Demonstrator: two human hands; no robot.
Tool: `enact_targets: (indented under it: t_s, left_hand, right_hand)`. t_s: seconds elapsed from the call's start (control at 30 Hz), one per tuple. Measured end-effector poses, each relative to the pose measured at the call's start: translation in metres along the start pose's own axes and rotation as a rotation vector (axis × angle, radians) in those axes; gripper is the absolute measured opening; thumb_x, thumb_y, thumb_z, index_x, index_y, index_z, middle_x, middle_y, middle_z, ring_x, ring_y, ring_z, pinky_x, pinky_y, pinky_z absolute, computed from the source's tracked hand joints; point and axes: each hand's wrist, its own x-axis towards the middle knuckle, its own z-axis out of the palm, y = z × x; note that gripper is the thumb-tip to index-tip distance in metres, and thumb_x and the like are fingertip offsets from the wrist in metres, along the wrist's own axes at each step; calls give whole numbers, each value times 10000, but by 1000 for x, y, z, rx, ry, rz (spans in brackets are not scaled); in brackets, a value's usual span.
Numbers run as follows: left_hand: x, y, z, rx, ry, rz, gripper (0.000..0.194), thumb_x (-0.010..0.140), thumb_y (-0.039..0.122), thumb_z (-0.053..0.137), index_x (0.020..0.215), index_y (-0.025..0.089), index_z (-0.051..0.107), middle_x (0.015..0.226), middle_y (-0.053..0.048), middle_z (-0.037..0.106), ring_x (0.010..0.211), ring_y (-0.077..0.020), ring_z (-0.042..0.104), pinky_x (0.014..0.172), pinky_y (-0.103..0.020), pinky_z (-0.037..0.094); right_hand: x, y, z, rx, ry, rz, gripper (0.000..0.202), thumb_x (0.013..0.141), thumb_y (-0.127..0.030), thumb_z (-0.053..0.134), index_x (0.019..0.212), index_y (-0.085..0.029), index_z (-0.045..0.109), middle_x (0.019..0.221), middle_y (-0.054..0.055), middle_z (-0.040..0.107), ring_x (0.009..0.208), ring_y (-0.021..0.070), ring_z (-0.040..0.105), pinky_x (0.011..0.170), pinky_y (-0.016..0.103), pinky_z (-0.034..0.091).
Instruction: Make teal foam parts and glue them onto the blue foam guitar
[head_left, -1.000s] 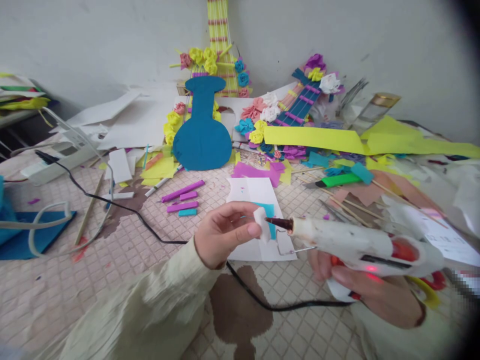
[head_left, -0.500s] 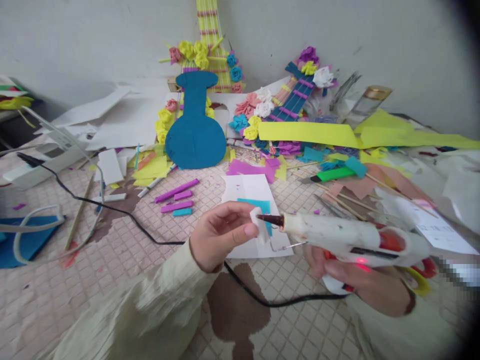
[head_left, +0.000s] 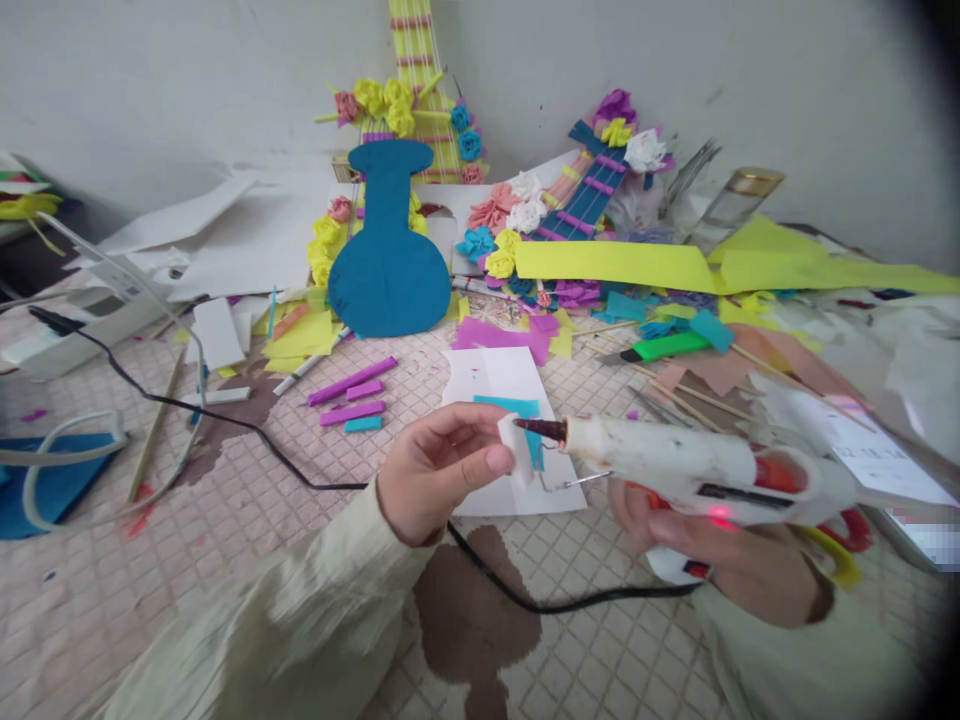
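Left hand [head_left: 435,475]: grip clamped on a white strip [head_left: 516,452], over the white sheet [head_left: 487,500]. Right hand [head_left: 739,565]: grip clamped around a glue gun [head_left: 667,450], nozzle [head_left: 544,430] at the strip. Burn risk: a slip could press the presumably hot nozzle onto the left thumb [head_left: 491,463].

At the right of the counter [head_left: 187,580], a bright white panel [head_left: 892,472] carries one row of dark digits [head_left: 874,454] in pairs; it seems to read 02 18 14, though blur leaves the first and last pairs unsure, and any marks between them are too small to tell; below it, a pixelated patch [head_left: 942,540] is too blocky to read
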Motion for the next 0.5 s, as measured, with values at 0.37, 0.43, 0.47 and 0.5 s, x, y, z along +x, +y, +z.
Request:
enact_targets:
  t_s: [0.37,0.43,0.47,0.5]
  left_hand:
    - [4,-9,-6,-15,-27,68,200,597,252,757,786,232,694,697,19,677,626,-99,611,654,-243,485]
    - [3,-8,-6,-20,-17,55,187,606,242,752,784,234,693,703,23,671,635,-95,609,669,-245,482]
    - [3,-7,-5,-20,-11,42,182,609,238,751,781,233,693,705,23,669,647,-99,609,684,-254,481]
    - [3,-6,-5,-17,-3,30,181,608,237,751,779,231,692,706,21,667,662,-106,610,702,-266,480]
  right_hand:
    - [4,-4,-2,83,-105,21,336,790,-460,467,592,-189,453,534,-4,431,498,134,418,447,274,329]
    - [5,-4,-2,73,-114,39,351,793,-466,461,577,-189,437,529,-4,427,497,135,419,445,277,328]
    - [5,-4,-2,66,-110,42,354,792,-466,461,572,-190,435,527,-2,433,494,135,421,443,279,331]
    - [5,-4,-2,58,-104,40,351,788,-464,466,570,-190,442,522,-1,441,490,137,426,442,282,338]
